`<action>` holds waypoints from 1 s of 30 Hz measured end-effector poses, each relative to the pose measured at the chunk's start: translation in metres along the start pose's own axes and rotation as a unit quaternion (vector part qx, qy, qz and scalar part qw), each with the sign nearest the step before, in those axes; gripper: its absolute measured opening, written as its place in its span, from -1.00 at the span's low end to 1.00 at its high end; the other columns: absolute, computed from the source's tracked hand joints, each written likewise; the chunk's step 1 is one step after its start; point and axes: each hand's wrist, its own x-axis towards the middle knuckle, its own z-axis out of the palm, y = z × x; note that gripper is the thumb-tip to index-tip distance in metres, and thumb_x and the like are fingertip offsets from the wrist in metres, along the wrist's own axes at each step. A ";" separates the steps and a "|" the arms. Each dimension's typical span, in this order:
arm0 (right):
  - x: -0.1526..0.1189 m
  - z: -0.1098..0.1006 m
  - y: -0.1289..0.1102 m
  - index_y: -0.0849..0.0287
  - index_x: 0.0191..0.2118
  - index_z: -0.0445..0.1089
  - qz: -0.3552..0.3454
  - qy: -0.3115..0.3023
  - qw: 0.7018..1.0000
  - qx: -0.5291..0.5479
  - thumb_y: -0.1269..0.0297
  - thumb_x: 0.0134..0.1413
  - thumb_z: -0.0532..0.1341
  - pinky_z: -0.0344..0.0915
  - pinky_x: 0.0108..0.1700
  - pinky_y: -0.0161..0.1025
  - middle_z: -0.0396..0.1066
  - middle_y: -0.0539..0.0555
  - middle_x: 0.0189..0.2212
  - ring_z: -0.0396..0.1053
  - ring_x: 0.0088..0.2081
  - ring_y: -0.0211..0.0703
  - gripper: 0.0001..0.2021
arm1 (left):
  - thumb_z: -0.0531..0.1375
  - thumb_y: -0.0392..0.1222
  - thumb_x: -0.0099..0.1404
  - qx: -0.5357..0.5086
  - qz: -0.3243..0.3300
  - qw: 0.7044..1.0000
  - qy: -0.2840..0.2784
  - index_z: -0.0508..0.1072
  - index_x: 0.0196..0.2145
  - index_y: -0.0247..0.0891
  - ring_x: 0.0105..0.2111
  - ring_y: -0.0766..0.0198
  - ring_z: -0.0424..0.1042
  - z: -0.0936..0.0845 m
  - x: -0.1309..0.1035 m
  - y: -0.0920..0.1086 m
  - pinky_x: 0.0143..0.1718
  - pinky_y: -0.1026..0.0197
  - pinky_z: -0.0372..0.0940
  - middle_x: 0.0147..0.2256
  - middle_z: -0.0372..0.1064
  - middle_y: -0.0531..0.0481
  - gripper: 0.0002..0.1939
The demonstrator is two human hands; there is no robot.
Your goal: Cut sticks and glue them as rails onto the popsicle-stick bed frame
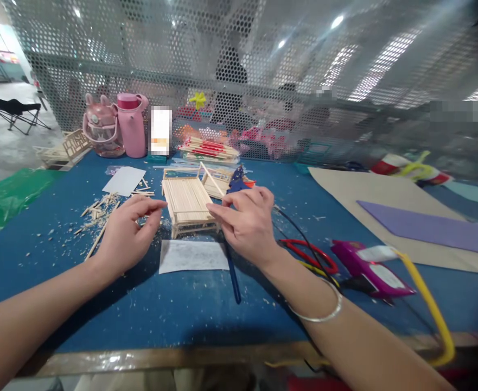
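A small slatted bed-like model of pale wooden sticks (187, 200) stands on the blue tabletop (149, 320). Beside its left edge is my left hand (131, 231), thumb and forefinger apart with nothing visible between them. My right hand (249, 222) is at the model's right front corner, its fingers bent and pinched together; whatever they hold, if anything, is too small to make out. A thin stick (211, 178) slants up behind the model towards my right hand. In front lies a white paper piece (193, 256), with a dark blue rod (234, 277) at its right end.
Cut stick pieces (98, 209) and a white card (125, 181) lie left. A pink bottle (133, 127), a clear pink-lidded bottle (102, 130) and bundled sticks (210, 149) stand or lie behind. Rightward are red-handled pliers (312, 255), a purple glue gun (371, 271) and purple sheet (426, 225).
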 end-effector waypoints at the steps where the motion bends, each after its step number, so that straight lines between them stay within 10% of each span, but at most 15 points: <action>1: 0.000 0.000 0.000 0.01 -0.33 0.49 0.000 0.001 1.000 -0.002 0.36 0.05 0.18 -0.03 -0.10 -0.10 0.33 -0.01 -0.47 0.15 -0.33 -0.18 -0.86 | 0.06 -0.24 0.23 0.003 0.009 1.000 -0.002 0.49 -0.27 -0.28 -0.32 0.26 0.38 0.000 -0.001 0.001 -0.32 0.23 0.29 -0.34 0.41 -0.04 -0.78; 22: -0.002 -0.006 0.003 0.07 -0.08 0.37 -0.006 0.030 0.999 -0.010 0.33 0.06 0.15 0.01 -0.16 -0.11 0.27 0.01 -0.44 0.14 -0.35 -0.16 -0.73 | 0.14 -0.15 0.22 0.017 0.056 0.998 -0.006 0.52 -0.31 -0.27 -0.31 0.24 0.40 0.005 -0.001 0.001 -0.26 0.18 0.29 -0.36 0.43 -0.05 -0.80; 26: -0.004 -0.015 0.015 0.17 -0.13 0.31 0.144 0.097 0.976 0.132 0.42 -0.02 0.08 0.12 -0.25 -0.18 0.20 0.00 -0.46 0.19 -0.38 -0.19 -0.72 | 0.13 -0.12 0.23 0.023 0.056 0.998 -0.005 0.52 -0.32 -0.24 -0.32 0.23 0.40 0.004 -0.001 0.002 -0.27 0.18 0.30 -0.36 0.43 -0.03 -0.80; 30: -0.003 -0.015 0.029 0.20 -0.28 0.32 0.314 -0.014 0.904 0.291 0.45 -0.14 0.08 0.10 -0.39 -0.26 0.13 -0.05 -0.53 0.12 -0.48 -0.28 -0.78 | 0.14 -0.10 0.22 0.023 0.040 0.999 -0.014 0.51 -0.32 -0.23 -0.29 0.22 0.40 0.004 -0.001 0.003 -0.22 0.16 0.30 -0.34 0.43 -0.03 -0.80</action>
